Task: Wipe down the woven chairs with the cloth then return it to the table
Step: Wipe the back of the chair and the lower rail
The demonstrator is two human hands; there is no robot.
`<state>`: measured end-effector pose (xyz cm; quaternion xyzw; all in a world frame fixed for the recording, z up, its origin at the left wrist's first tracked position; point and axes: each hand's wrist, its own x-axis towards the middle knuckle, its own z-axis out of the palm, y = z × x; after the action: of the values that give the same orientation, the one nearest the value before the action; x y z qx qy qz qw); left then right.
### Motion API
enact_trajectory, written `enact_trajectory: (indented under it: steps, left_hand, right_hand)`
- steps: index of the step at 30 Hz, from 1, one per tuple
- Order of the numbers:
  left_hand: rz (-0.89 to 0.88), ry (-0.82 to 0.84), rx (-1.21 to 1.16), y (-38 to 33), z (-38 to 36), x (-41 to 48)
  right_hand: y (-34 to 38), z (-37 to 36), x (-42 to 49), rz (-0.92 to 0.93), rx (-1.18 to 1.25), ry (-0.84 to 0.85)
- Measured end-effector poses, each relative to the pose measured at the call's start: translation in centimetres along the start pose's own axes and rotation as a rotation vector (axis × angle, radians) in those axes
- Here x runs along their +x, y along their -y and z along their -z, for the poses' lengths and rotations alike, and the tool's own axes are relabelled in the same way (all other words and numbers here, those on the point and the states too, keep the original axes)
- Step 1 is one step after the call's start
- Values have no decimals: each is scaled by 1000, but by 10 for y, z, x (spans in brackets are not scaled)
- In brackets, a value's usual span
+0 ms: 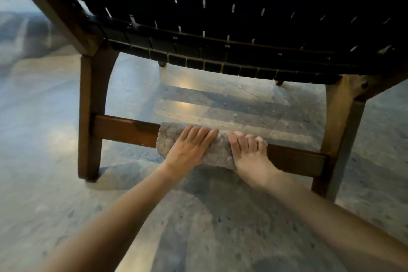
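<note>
Two bare forearms reach forward over the speckled concrete floor [44,194]. The left hand [189,147] lies flat, fingers straight and together, pressing on the grey cloth [220,150]. The right hand [250,153], just beside it, curls its fingers over the cloth's top edge. The cloth is draped over the wooden chair's low front crossbar [123,130], which joins the two front legs. Above and beyond is the black woven seat [220,6].

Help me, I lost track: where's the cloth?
Head view: the cloth drapes over the lower crossbar of the chair, mid-frame, under the left hand and right hand.
</note>
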<state>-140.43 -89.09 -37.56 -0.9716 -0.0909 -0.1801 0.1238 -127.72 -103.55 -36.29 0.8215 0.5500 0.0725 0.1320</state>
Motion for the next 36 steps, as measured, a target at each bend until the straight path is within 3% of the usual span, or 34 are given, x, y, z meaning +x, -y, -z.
enact_trajectory:
  steps: [2, 5, 7, 10, 12, 15, 18, 21, 25, 29, 33, 36]
  left_hand:
    - [22, 173, -1, 30, 13, -14]
    - [122, 405, -220, 70, 30, -30]
    - [189, 418, -327, 90, 48, -37]
    - [295, 381, -480, 123, 83, -48]
    - [350, 317, -533, 150, 110, -56]
    - [414, 181, -615, 187, 155, -72]
    - [484, -29, -694, 217, 198, -88]
    - [614, -279, -625, 239, 233, -89]
    - [932, -520, -287, 265, 272, -75]
    - [894, -636, -121, 280, 312, -63]
    - [924, -757, -313, 287, 348, -47]
    - [915, -869, -567, 287, 370, -33]
  right_hand:
    - [24, 21, 24, 104, 107, 134]
    - [45, 64, 53, 187, 221, 341]
    - [45, 88, 63, 175, 286, 408]
    - [47, 125, 74, 272, 241, 323]
    - [51, 152, 82, 289, 298, 275]
    - [58, 192, 91, 253, 576, 150]
    - [69, 231, 90, 206, 768, -171]
    - [89, 275, 88, 242, 688, -547]
    - [112, 340, 90, 169, 522, -828]
    - [123, 387, 94, 81, 579, -816]
    - [128, 412, 96, 31, 751, -838]
    - [137, 427, 94, 80, 1117, -953]
